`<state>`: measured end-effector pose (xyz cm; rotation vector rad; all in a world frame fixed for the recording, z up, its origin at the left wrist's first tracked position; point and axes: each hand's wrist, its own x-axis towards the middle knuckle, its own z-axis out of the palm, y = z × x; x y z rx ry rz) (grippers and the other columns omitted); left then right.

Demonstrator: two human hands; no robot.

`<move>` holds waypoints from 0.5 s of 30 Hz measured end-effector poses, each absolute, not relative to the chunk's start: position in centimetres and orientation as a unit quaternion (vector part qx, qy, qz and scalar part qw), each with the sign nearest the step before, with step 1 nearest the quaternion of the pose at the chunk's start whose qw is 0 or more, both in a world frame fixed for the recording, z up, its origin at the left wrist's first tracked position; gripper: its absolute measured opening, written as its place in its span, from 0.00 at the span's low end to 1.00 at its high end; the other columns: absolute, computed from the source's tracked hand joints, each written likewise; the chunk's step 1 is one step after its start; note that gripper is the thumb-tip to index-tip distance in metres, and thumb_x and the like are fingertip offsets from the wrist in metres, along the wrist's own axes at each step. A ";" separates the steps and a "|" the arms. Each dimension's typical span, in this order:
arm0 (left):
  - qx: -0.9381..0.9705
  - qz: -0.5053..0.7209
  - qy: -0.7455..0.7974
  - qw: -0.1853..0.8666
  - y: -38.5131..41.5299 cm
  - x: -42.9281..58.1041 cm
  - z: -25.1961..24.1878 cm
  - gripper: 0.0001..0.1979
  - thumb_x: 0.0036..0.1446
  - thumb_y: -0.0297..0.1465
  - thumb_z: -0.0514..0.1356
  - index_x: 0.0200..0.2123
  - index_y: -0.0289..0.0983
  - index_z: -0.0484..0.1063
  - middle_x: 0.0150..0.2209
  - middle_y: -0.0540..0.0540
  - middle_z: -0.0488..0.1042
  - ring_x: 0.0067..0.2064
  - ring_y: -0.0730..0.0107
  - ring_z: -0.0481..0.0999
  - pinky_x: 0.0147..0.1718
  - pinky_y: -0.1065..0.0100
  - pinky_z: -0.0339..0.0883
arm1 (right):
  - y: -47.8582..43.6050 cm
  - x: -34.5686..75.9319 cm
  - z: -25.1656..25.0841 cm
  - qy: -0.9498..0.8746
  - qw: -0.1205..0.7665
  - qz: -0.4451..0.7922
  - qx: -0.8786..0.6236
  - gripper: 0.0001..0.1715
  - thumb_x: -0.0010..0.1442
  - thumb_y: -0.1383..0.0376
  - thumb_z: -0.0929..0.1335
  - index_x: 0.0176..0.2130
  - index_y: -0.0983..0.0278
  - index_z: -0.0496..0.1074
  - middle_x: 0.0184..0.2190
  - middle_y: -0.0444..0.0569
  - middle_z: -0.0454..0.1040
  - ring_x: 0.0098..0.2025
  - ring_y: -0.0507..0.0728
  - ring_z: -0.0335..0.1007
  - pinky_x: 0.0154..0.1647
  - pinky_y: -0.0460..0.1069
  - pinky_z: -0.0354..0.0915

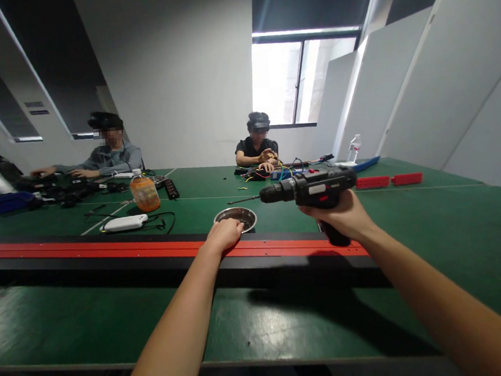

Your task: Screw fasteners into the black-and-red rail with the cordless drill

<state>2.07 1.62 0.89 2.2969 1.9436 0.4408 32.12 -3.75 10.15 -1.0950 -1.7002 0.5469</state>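
Note:
My right hand [350, 213] is wrapped round the grip of a black cordless drill [320, 187], held up above the red and black rail [273, 248]. The drill's long thin bit [243, 200] points left, over the far rim of a small round metal bowl [253, 216]. My left hand [223, 235] reaches over the rail to the bowl's near left side, with fingers curled at its inside. What those fingertips grip, if anything, is hidden; the small contents of the bowl are too dark to make out.
The long rail crosses the green table [447, 235]. Beyond it stand an orange drink bottle [144, 191], a white device [124, 223] with a black cord, and red blocks [373, 182]. Two people [113, 150] sit across the table, one beside coloured wires [290, 168].

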 end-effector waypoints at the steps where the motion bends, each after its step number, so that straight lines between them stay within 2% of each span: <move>1: 0.755 0.145 0.638 0.052 1.6 2.1 0.9 0.25 0.67 0.43 0.46 0.47 0.39 0.80 0.50 0.36 0.80 0.50 0.51 0.79 0.51 0.58 0.66 | -3.8 31.3 9.6 -0.685 0.518 0.248 -0.448 0.24 0.45 0.52 0.78 0.36 0.65 0.78 0.24 0.48 0.78 0.26 0.59 0.73 0.27 0.52 0.69; 3: 0.757 0.146 0.634 0.055 1.7 2.0 0.9 0.24 0.67 0.43 0.47 0.47 0.40 0.80 0.50 0.36 0.80 0.50 0.51 0.78 0.51 0.58 0.66 | -3.8 29.9 8.5 -0.659 0.544 0.281 -0.437 0.23 0.44 0.52 0.78 0.35 0.65 0.78 0.22 0.47 0.77 0.24 0.58 0.72 0.26 0.52 0.69; 8: 0.761 0.153 0.628 0.054 1.9 1.8 0.6 0.24 0.67 0.44 0.47 0.45 0.40 0.81 0.48 0.37 0.81 0.47 0.53 0.79 0.48 0.60 0.66 | -3.6 27.8 6.5 -0.623 0.586 0.282 -0.435 0.30 0.42 0.52 0.79 0.42 0.62 0.78 0.25 0.47 0.78 0.25 0.60 0.74 0.26 0.53 0.70; 15: 0.758 0.186 0.621 0.074 1.8 1.7 0.7 0.20 0.63 0.44 0.53 0.36 0.40 0.80 0.38 0.41 0.82 0.39 0.56 0.78 0.39 0.63 0.66 | -2.9 28.1 4.9 -0.597 0.595 0.309 -0.441 0.25 0.41 0.49 0.79 0.32 0.63 0.76 0.21 0.47 0.76 0.23 0.60 0.73 0.25 0.52 0.69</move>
